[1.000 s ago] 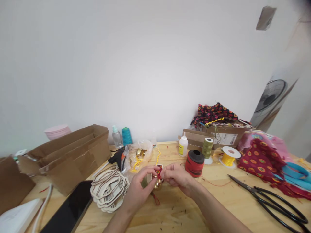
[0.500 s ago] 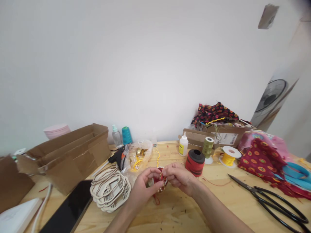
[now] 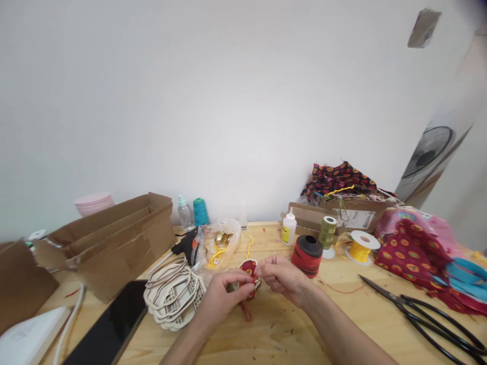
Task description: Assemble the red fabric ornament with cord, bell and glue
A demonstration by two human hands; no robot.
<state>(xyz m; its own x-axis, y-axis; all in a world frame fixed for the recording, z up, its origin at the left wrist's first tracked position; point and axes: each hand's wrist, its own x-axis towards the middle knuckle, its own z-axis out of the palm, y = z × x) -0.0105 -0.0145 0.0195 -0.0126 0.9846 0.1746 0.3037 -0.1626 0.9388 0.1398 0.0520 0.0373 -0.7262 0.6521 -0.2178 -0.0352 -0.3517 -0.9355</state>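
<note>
Between thumb and fingers my left hand (image 3: 228, 294) grips a small red patterned fabric ornament (image 3: 249, 267) with a pale scalloped edge. A red cord (image 3: 246, 312) hangs from its lower side. My right hand (image 3: 281, 279) is closed in a pinch at the ornament's right edge; whatever lies between those fingertips is too small to make out. Behind the ornament a yellow twisted cord (image 3: 249, 244) stretches over the wooden table. To the right of my right hand stands a spool of red thread (image 3: 306, 263) with a black core.
Left of my hands lie stacked pale wooden frames (image 3: 175, 296), a black phone (image 3: 108, 329) and a cardboard box (image 3: 117, 248). A plastic bag of bells (image 3: 220, 243) sits behind. Black scissors (image 3: 414, 309), a yellow cord spool (image 3: 360, 248), a glue bottle (image 3: 288, 229) and red fabric (image 3: 411, 253) are rightward.
My right fingers have drawn slightly right from the ornament's middle to its edge, so more of its patterned face shows. My left hand keeps its grip. The view has shifted slightly.
</note>
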